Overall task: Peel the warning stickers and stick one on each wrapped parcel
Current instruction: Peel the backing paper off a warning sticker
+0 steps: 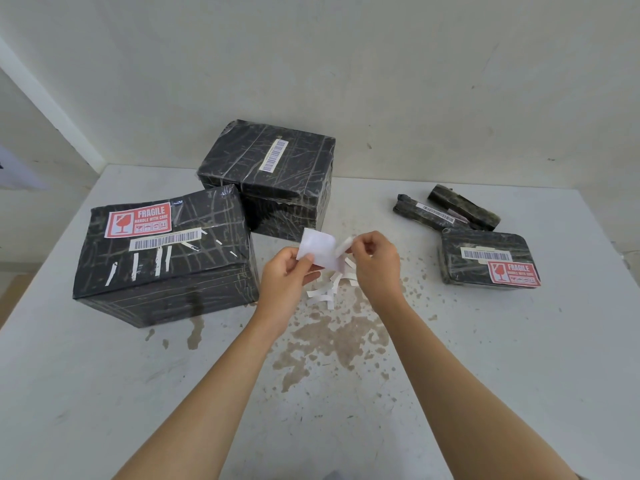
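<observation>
- On the left of the stained white table (104, 375) sits a large black plastic-wrapped box (166, 271) bearing a red FRAGILE sticker (138, 220).
- Just behind it, a second black wrapped box (277, 181) shows only a barcode label (274, 155).
- At centre, the left hand (287, 271) pinches a white sticker sheet (318, 252) above the table.
- The right hand (374, 261) pinches the sheet's curled edge.
- Loose white paper strips (329, 289) lie beneath.
- At right, 2 slim black wrapped parcels (426, 211) lie behind a flat black wrapped parcel (485, 244) carrying another red sticker (514, 273).

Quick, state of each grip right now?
Left grip: pinches the white rectangular paper sticker sheet.
Right grip: pinches a peeled white flap of it.
</observation>
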Available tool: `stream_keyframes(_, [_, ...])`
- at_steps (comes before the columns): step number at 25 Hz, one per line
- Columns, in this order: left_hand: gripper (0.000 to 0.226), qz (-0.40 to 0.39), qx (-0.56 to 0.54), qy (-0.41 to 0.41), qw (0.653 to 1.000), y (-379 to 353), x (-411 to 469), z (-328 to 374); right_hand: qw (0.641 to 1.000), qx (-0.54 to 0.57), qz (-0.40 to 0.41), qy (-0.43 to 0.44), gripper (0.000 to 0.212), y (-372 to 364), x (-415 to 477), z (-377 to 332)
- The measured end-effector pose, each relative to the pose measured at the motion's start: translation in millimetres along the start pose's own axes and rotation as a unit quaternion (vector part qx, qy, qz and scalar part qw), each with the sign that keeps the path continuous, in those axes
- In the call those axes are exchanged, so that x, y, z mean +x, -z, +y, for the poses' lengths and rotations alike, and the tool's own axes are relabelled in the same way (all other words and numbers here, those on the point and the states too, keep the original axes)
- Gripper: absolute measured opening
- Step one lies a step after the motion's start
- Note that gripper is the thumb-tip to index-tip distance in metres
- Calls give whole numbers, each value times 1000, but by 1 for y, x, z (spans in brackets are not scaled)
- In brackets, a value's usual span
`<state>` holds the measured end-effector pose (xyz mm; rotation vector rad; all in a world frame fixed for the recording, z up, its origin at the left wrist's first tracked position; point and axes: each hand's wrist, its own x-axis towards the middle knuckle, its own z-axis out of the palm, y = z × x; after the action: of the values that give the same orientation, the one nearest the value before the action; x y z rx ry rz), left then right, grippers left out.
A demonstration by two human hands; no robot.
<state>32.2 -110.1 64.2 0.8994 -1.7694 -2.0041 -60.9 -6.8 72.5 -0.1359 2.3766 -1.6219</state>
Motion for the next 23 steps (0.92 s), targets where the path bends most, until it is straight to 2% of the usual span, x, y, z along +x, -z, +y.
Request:
stream_keyframes(3, [12,63,-90,81,991,-2,1,-6,995,42,52,-77,17,10,6,8])
stream_keyframes(5, [13,89,-107,109,984,-1,3,-11,992,32,65,-102,17,16,7,19])
stream_keyframes(10, [13,98,-107,113,983,0,7,-15,991,-36,-22,-129,16,8,4,48])
stream_keyframes(14, [20,93,-105,108,984,2,11,-16,980,-131,-94,-119,23,-3,5,55])
stream_keyframes(17, [20,86,-109,107,985,5,11,-16,976,-152,-113,-106,20,-2,7,59])
stream_keyframes(21, [17,73,-113,106,985,7,11,-16,984,-132,-84,-84,9,1,7,56])
stream_keyframes(23, [13,68,-113,106,986,7,11,-14,989,-47,-86,-112,19,3,6,47])
